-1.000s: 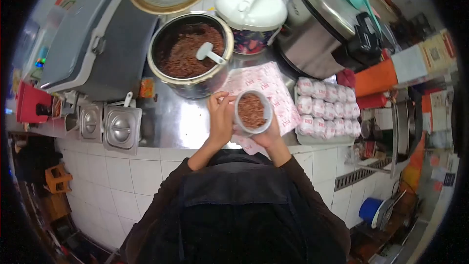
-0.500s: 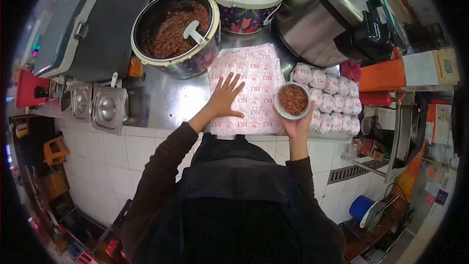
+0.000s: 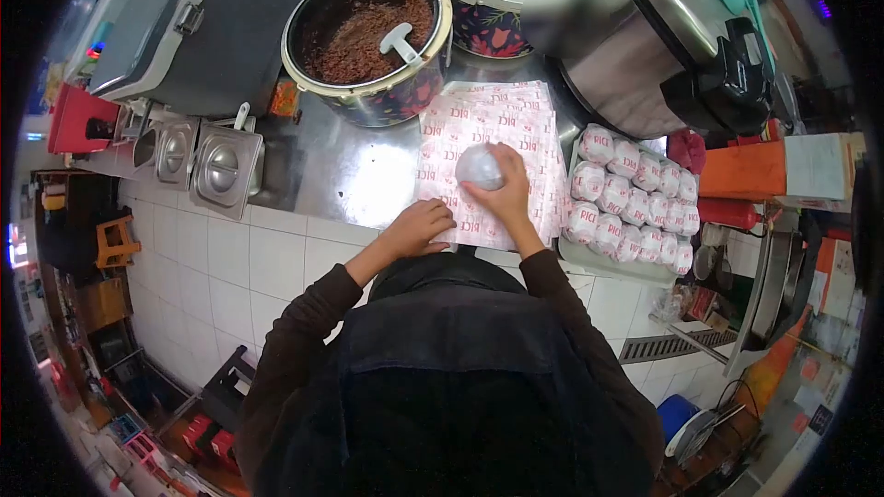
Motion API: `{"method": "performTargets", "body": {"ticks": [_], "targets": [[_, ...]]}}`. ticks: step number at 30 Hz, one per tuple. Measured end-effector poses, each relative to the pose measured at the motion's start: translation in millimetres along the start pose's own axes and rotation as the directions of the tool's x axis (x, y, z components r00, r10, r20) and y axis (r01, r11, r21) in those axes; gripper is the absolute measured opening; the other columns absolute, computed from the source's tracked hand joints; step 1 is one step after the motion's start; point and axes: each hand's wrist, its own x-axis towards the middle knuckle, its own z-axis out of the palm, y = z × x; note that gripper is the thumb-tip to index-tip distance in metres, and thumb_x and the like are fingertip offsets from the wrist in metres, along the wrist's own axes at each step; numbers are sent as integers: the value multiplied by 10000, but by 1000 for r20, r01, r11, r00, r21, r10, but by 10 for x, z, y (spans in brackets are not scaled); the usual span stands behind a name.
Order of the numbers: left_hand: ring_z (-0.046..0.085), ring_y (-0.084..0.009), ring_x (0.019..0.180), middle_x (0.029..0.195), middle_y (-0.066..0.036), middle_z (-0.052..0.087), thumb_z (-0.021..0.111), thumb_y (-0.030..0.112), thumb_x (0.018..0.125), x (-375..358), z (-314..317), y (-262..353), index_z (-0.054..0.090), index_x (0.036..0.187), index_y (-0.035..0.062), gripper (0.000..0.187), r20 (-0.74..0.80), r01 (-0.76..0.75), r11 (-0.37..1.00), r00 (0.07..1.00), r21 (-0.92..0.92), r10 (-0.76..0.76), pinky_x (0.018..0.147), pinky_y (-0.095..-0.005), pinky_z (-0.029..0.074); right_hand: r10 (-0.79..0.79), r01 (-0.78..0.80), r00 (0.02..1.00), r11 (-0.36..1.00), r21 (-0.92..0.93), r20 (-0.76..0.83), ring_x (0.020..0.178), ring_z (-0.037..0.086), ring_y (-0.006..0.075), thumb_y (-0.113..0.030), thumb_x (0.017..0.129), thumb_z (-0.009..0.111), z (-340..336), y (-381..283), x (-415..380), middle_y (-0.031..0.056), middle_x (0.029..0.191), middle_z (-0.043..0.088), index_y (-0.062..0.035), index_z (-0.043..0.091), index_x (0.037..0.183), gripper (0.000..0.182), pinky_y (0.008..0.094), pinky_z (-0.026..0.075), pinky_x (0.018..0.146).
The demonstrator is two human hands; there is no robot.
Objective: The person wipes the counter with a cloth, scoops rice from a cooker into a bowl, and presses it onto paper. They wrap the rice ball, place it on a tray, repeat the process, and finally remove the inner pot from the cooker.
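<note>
A small bowl (image 3: 478, 167) is upside down on the stack of printed wrapping paper (image 3: 529, 120), its round base facing up. My right hand (image 3: 508, 186) is closed around the bowl from its right side. What lies under the bowl is hidden. My left hand (image 3: 422, 225) is at the near left corner of the paper, fingers curled together over the edge and closed on the paper. Behind the paper stands an open pot (image 3: 433, 83) of reddish-brown cooked rice (image 3: 368, 32), with a white paddle (image 3: 399, 41) lying in it.
Right of the paper, a tray (image 3: 626, 267) holds several rows of wrapped rice bundles (image 3: 635, 205). A lidded patterned pot (image 3: 493, 32) and a large steel cooker (image 3: 626, 55) stand behind. Lidded steel pans (image 3: 224, 170) and a grey cooler box (image 3: 249, 28) are on the left.
The bowl, upright and full of rice before, has moved left and been turned over onto the paper. My left hand has drawn back from lying flat to the paper's near corner, fingers curled.
</note>
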Motion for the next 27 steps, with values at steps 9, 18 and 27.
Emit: {"method": "performTargets", "body": {"ticks": [9,18,27], "targets": [[598,-242,915,928,-74,625,628,203,781,-91,-21,27,643,863,100,133,-23,150,988,988,20,-150,721,-361,506,175,-746,630,-136,652,756,1024,559,244,-208,799,660,-100,-263,478,124,1191,529,-58,395,1316,600,399,503,819],[628,-284,788,811,-118,657,681,175,714,6,-127,186,692,781,84,113,-52,528,813,830,-244,-555,711,-379,488,181,-616,415,777,129,892,1022,571,354,-344,832,616,1493,-805,624,251,1280,419,-20,303,1366,699,437,543,760],[620,-258,706,788,-98,648,752,181,671,194,-332,283,690,747,64,153,-132,598,688,708,-410,-694,658,-318,481,-199,402,655,909,-112,729,806,573,301,-380,714,703,-526,-612,341,120,836,615,-46,652,892,382,388,464,726]]}}
